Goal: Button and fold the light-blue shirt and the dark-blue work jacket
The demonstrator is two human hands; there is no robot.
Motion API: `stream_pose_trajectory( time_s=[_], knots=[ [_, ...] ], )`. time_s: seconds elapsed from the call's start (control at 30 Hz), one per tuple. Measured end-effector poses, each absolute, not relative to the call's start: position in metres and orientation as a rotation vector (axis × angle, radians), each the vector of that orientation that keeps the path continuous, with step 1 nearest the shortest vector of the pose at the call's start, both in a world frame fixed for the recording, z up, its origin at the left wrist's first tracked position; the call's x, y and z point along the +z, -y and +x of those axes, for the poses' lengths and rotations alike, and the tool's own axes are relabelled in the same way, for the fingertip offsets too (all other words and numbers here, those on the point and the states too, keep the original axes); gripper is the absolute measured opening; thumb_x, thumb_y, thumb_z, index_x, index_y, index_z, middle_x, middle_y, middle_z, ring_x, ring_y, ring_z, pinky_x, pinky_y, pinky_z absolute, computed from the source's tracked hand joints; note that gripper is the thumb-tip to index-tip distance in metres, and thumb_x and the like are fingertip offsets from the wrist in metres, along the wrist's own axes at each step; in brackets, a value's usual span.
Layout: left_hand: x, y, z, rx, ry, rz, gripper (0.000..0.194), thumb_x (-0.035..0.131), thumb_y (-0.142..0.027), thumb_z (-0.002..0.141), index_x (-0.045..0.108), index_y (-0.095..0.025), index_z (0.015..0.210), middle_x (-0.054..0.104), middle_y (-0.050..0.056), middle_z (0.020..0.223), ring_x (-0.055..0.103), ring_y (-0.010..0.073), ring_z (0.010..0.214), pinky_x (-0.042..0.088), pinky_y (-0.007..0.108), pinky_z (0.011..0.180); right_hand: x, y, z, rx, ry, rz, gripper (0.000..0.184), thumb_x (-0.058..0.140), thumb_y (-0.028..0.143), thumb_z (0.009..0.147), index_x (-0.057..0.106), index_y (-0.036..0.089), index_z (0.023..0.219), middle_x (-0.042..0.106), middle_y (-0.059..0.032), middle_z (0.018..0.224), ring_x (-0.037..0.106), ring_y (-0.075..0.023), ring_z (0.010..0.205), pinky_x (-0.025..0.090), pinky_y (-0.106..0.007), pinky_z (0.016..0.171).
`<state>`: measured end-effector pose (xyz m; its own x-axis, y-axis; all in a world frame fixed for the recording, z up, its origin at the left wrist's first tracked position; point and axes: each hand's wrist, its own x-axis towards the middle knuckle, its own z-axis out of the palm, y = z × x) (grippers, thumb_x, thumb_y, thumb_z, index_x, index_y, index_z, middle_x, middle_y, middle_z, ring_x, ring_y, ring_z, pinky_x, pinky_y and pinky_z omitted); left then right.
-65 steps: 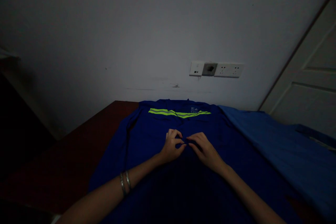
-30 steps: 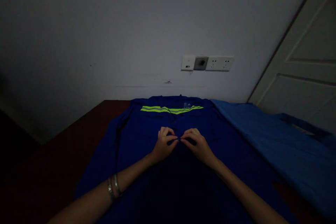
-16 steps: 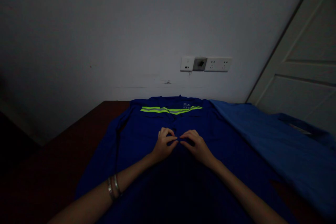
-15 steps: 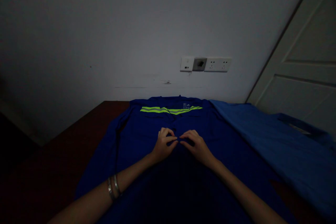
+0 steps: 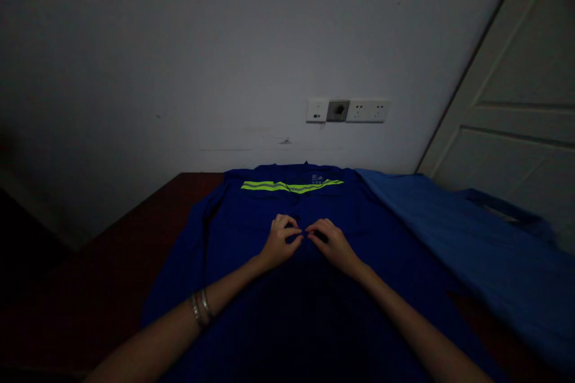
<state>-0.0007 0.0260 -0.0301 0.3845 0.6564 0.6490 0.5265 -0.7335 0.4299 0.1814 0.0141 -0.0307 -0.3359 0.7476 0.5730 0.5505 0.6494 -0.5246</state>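
A dark blue work jacket (image 5: 381, 251) with a yellow-green reflective stripe (image 5: 265, 185) across its chest lies spread out, front side up, collar toward the wall. Over its middle front, my left hand (image 5: 282, 242) is closed in a pinch on the jacket's front edge. Close beside it, my right hand (image 5: 332, 244) pinches the same place from the other side, the fingertips of both hands nearly touching. Whether a button sits between the fingers is too dark and small to tell. Two bracelets (image 5: 202, 305) circle my left wrist.
The jacket lies on a dark reddish-brown table (image 5: 148, 215). To the right, a lighter blue garment (image 5: 449, 221) is spread beside it. Behind stands a pale wall with a row of sockets (image 5: 348, 111), and a white panelled door (image 5: 516, 131) is at the right.
Both hands stay pinched at the jacket's front and have shifted very slightly away from me. The view has turned a little. The jacket lies as before.
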Motion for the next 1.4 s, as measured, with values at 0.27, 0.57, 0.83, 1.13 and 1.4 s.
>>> stream_pose_trajectory(
  time_s=[0.27,0.57,0.83,1.13,1.4],
  knots=[
    [-0.032,-0.019,-0.002,1.092,-1.181,2.527,0.012,0.058,-0.019,0.077,0.069,-0.019,0.081,0.06,0.005,0.09,0.048,0.0199,0.091,0.037,0.036,0.078,-0.036,-0.011,0.177,0.296,2.027,-1.051,0.011,0.053,0.017,0.082,0.061,0.021,0.088,0.062,-0.0035,0.083,0.054,-0.0177,0.083,0.042,-0.033,0.078],
    [-0.027,0.005,-0.021,1.049,-1.17,2.555,0.024,0.058,-0.019,0.075,0.067,-0.021,0.098,0.059,0.005,0.095,0.049,0.0201,0.094,0.039,0.037,0.083,-0.039,-0.005,0.175,0.256,2.043,-1.044,0.014,0.051,0.015,0.081,0.061,0.02,0.089,0.061,-0.0034,0.085,0.054,-0.0171,0.084,0.042,-0.034,0.079],
    [0.001,0.046,-0.049,0.683,-0.816,2.742,0.017,0.062,-0.025,0.078,0.068,-0.02,0.093,0.061,0.005,0.089,0.052,0.0173,0.089,0.042,0.03,0.081,-0.049,-0.008,0.176,0.233,2.063,-1.049,0.015,0.048,0.015,0.082,0.061,0.019,0.091,0.061,-0.0041,0.087,0.054,-0.0176,0.086,0.043,-0.034,0.079],
    [-0.005,0.051,-0.043,0.382,-0.695,2.86,0.019,0.061,-0.024,0.079,0.067,-0.017,0.096,0.063,0.005,0.086,0.058,0.0161,0.084,0.044,0.024,0.076,-0.052,0.003,0.174,0.075,2.162,-1.081,0.018,0.045,0.013,0.084,0.059,0.017,0.094,0.061,-0.0054,0.09,0.054,-0.0173,0.088,0.042,-0.034,0.082],
    [-0.008,0.055,-0.042,0.424,-0.763,2.905,0.015,0.058,-0.017,0.078,0.068,-0.019,0.09,0.063,0.003,0.084,0.058,0.0152,0.08,0.043,0.024,0.073,-0.053,0.003,0.173,0.079,2.16,-1.115,0.021,0.043,0.011,0.083,0.059,0.016,0.096,0.061,-0.0066,0.091,0.054,-0.0183,0.089,0.043,-0.036,0.082]
  ],
)
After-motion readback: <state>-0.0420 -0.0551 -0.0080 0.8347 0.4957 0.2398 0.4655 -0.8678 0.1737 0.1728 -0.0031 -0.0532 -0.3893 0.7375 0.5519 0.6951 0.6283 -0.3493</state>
